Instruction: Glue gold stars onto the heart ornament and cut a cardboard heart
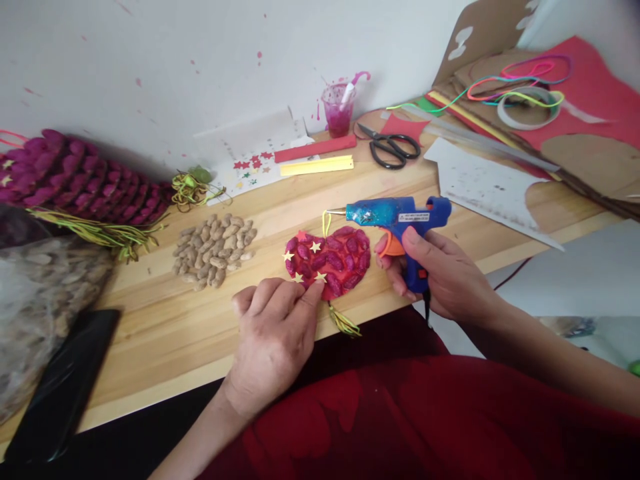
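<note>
A red heart-shaped ornament (334, 257) covered with magenta-painted peanut shells and small gold stars lies near the front edge of the wooden table (160, 320). It has a yellow loop on top and a yellow-green tassel (344, 323) below. My left hand (273, 330) rests beside it, fingers together, fingertips pressing a gold star on the heart's lower left edge. My right hand (440, 270) grips a blue glue gun (400, 220), nozzle pointing left over the heart's top, a finger on the orange trigger.
A pile of plain peanuts (214, 250) lies left of the heart. Black scissors (393, 148), a pink paint cup (339, 109), red and yellow strips, a star sheet (250, 168), cardboard and coloured cords (520, 83) sit behind. A magenta shell piece (75, 175) and a black object (65, 387) are at left.
</note>
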Tool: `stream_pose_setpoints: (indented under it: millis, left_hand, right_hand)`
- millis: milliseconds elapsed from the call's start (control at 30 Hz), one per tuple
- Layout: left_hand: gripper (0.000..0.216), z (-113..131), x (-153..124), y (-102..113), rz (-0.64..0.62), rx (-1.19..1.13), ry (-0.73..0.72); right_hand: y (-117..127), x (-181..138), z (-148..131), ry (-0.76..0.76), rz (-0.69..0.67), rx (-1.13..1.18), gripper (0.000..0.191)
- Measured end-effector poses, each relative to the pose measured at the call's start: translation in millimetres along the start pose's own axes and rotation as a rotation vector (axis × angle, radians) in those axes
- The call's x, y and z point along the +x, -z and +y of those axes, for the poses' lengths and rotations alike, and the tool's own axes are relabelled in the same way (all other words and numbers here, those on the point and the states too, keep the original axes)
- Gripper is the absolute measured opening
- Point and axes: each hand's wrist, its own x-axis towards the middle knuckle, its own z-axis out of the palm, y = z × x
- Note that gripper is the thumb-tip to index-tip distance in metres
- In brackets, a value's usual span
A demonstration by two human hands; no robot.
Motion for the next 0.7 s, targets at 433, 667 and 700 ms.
stream_pose_setpoints:
  millis: [433,667,700]
  left_hand:
    - [0.008,-19.4,19.1,10.3,-0.060,-0.161,0.324]
    - [0.004,-22.4,41.6,7.5,-0.176,-0.132,0.322]
    - [0.003,-21.5,43.4,6.7,-0.180,-0.102,0.309]
  right_hand:
    - [-3.9,-1.0,-2.9,0.004,0.021,0.002,0.033]
    - [-2.1,0.1,-0.6,-0.003,0.018,-0.009,0.035]
    - [-1.9,0.2,-0.3,-0.002,0.018,-0.003,0.035]
